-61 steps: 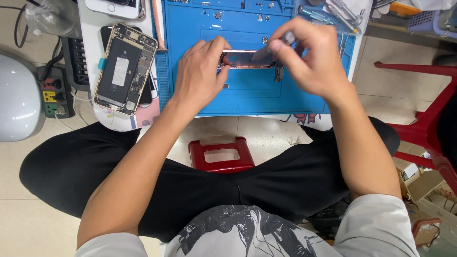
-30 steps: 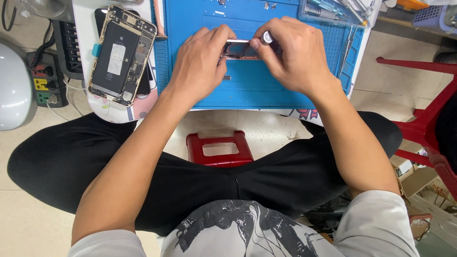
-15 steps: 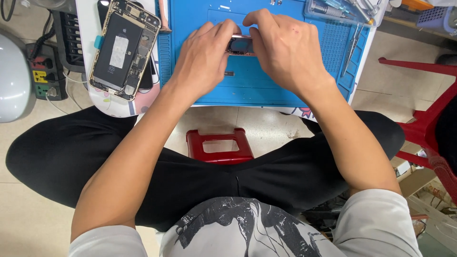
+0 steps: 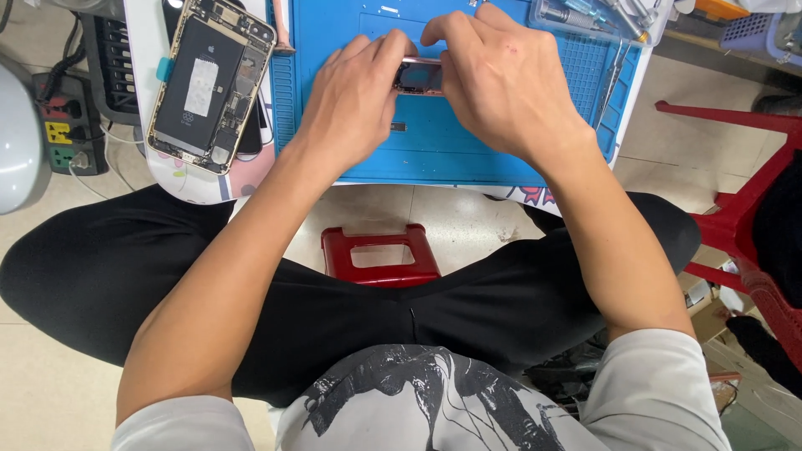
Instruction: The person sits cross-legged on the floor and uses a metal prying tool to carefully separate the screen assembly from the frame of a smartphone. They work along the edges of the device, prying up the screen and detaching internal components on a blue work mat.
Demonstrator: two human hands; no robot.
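A small pink-framed phone (image 4: 419, 76) lies on the blue work mat (image 4: 468, 142), mostly covered by my fingers. My left hand (image 4: 355, 96) grips its left end. My right hand (image 4: 501, 83) closes over its right end and top, fingertips pressed on it. Whether the dark tool seen earlier is still in my right hand cannot be told. A tiny dark part (image 4: 398, 127) sits on the mat just below the phone.
An opened phone (image 4: 210, 83) with its battery exposed lies at the left of the table. A power strip (image 4: 68, 134) sits on the floor at the left. Tools in a clear tray (image 4: 585, 18) are at the mat's far right. Red stools (image 4: 380, 255) (image 4: 743, 209) stand below and right.
Both hands drew closer together over the small phone. The dark tool seen in my right hand earlier is no longer visible. The view shifted slightly.
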